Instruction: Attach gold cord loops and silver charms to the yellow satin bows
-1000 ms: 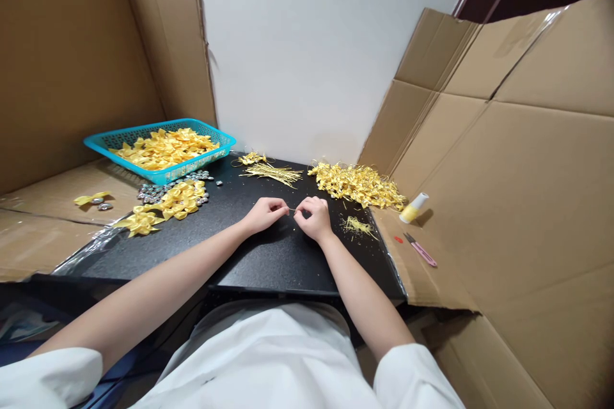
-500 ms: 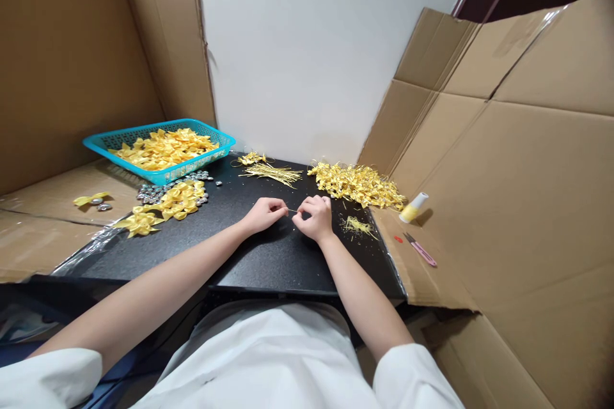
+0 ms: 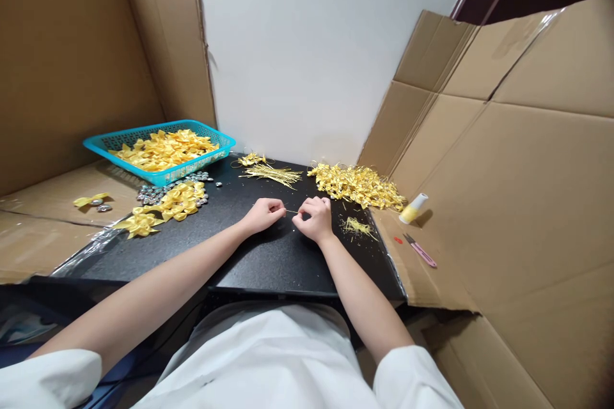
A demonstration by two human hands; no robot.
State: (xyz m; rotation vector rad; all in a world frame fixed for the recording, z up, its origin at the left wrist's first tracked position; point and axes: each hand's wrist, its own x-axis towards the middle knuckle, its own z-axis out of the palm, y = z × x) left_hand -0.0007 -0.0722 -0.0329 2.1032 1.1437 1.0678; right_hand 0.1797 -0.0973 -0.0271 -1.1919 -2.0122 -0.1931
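My left hand (image 3: 265,215) and my right hand (image 3: 314,218) are close together over the middle of the black tabletop (image 3: 268,262). Between their pinched fingertips stretches a thin thread (image 3: 291,211), one end in each hand. Its exact kind is hard to make out at this size. Behind the hands lies a bundle of thin gold ties (image 3: 272,174). To the right of my right hand is a small heap of yellow clippings (image 3: 357,225). A large pile of small yellow ribbon bows (image 3: 355,184) spreads beyond it.
At the back left stands a turquoise basket (image 3: 160,177) of yellow ribbon bows. In front of it lie silvery beads (image 3: 156,193) and loose yellow bows (image 3: 180,200). On cardboard at right are a thread spool (image 3: 413,209), pink snips (image 3: 422,252) and a red bit (image 3: 398,240). Cardboard walls flank both sides.
My left hand has drawn slightly left, away from my right hand, so a little more thread shows between them. My right hand stays almost in place.
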